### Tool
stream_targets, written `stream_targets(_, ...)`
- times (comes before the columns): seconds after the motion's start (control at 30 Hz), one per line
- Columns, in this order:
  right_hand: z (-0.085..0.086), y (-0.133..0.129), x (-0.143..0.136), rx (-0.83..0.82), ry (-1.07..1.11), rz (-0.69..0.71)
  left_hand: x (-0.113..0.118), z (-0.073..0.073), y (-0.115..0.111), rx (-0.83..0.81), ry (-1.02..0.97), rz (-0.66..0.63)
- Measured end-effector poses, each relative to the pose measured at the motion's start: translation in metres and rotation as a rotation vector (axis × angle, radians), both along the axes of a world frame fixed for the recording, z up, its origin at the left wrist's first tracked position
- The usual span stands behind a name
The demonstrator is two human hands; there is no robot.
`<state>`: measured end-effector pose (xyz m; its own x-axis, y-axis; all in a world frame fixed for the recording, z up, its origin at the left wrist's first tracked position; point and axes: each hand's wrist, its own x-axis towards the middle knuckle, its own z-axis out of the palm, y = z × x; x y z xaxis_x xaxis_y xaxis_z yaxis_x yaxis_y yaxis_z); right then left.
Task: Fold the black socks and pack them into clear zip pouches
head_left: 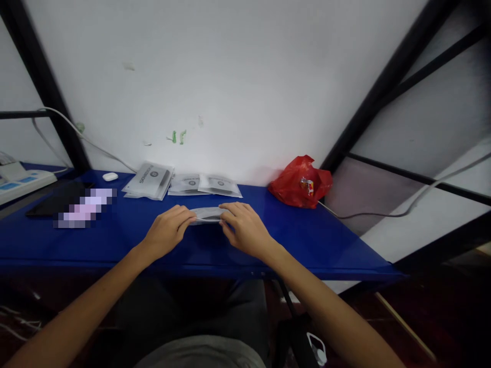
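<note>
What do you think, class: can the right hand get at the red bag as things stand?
Probably yes: the red bag sits on the table, beyond the right hand and to its right, with nothing seen between them. That hand grips a packet, though, so likely must let go first.

I get a fairly dim, soft view: the wall (238, 92) is evenly pale grey, while below the desk (146, 225) everything sinks into murk. I can't see the light's source. Faint sheen touches the blue top. The wide lens stretches my edges, the far right smears, and small print looks soft.
</note>
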<state>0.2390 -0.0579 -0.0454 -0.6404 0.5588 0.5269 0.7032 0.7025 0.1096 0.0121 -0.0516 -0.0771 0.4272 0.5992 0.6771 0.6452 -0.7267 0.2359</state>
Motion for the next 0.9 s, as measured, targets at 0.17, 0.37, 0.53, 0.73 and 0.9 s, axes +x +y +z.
stream_targets(0.17, -0.004, 0.005, -0.003, 0.015, -0.031, 0.052, 0.003, -0.002, 0.002, 0.072, -0.005, 0.008)
stream_targets(0.37, -0.008, 0.014, 0.018, 0.009, -0.042, -0.014, -0.011, -0.007, 0.016, 0.104, 0.038, 0.090)
stream_targets(0.53, -0.021, 0.030, 0.042, -0.073, 0.044, -0.142, -0.020, -0.009, 0.031, -0.058, 0.112, 0.101)
stream_targets(0.73, -0.060, 0.044, 0.075, -0.258, 0.322, -0.317, -0.039, -0.022, 0.034, -0.319, 0.045, 0.253)
stream_targets(0.9, -0.080, 0.044, 0.085, -0.393, 0.215, -0.408, -0.051, -0.050, 0.044, -0.355, 0.173, 0.322)
